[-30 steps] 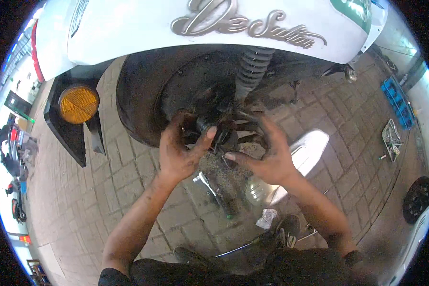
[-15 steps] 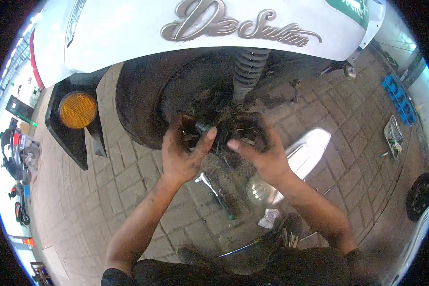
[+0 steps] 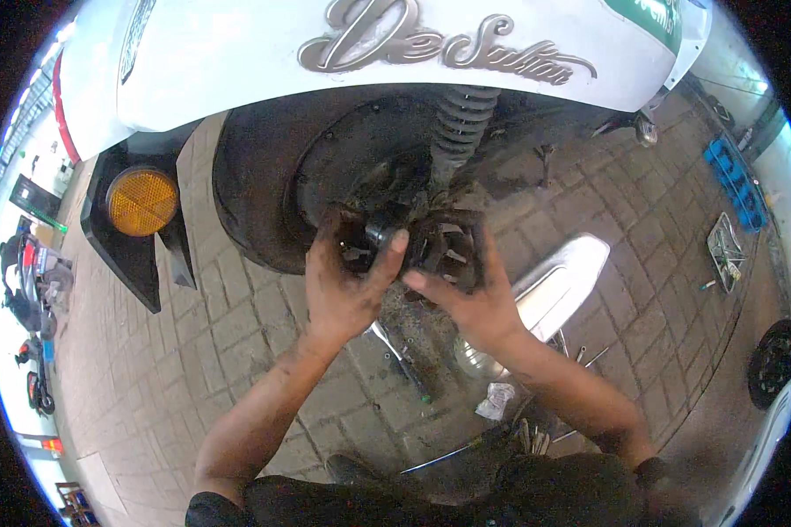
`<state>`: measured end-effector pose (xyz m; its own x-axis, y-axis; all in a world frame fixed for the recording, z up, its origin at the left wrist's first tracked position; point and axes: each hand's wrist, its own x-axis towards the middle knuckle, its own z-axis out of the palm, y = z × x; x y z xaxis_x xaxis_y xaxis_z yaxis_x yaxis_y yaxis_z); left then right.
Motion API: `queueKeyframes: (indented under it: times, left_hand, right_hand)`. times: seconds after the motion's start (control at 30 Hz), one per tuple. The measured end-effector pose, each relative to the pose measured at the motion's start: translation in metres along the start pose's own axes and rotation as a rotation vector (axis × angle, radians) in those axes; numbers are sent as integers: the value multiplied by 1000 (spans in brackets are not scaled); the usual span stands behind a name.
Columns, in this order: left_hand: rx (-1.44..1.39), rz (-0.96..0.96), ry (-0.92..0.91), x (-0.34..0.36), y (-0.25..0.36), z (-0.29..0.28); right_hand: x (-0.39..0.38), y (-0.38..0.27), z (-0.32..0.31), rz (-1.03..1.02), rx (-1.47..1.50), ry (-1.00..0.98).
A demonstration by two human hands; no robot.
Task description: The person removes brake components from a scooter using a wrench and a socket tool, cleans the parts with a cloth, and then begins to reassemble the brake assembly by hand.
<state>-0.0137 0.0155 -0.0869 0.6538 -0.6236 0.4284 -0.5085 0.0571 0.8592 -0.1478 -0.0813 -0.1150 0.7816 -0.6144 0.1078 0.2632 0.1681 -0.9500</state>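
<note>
Both hands are closed on a dark, greasy part (image 3: 453, 249) in front of the scooter's wheel (image 3: 259, 198). My left hand (image 3: 347, 281) grips its left side, the thumb against a rounded black end (image 3: 378, 234). Curled about its right side, my right hand (image 3: 475, 294) has its thumb near my left thumb. Pale gaps or shiny faces show on the part; its exact kind cannot be made out. Just above the hands stands a coil-spring shock absorber (image 3: 461, 123). My fingertips are partly hidden in shadow behind the part.
White scooter bodywork (image 3: 211, 70) hangs over the wheel, with an orange reflector (image 3: 142, 202) at left. On the paving lie a ratchet wrench (image 3: 400, 360), a silver cover (image 3: 562, 285) and a crumpled clear bag (image 3: 496, 400). A blue tray (image 3: 734, 184) stands at far right.
Both hands have shifted slightly and drawn closer together. The part has turned, so more of its right side with the openings shows. My right hand has moved a little left.
</note>
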Motion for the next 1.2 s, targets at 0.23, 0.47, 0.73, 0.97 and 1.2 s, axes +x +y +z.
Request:
queueKeyframes:
  times: [0.23,0.47,0.73,0.97,1.2]
  left_hand:
    - [156,-12,18,1,-2,0]
    - [147,-18,20,2,2,2]
    - [94,-126,-166,-3,17,-15]
    - [269,-171,-445,0,7,-24]
    - [-224,-462,-371,-1,-13,-18]
  right_hand:
    - [7,4,0,-97,-163,26]
    - [6,2,2,-130,-71,-3]
    - [1,14,-7,-229,-268,16]
    - [7,21,-36,-453,-741,-169]
    - [-2,7,-32,-395,-599,52]
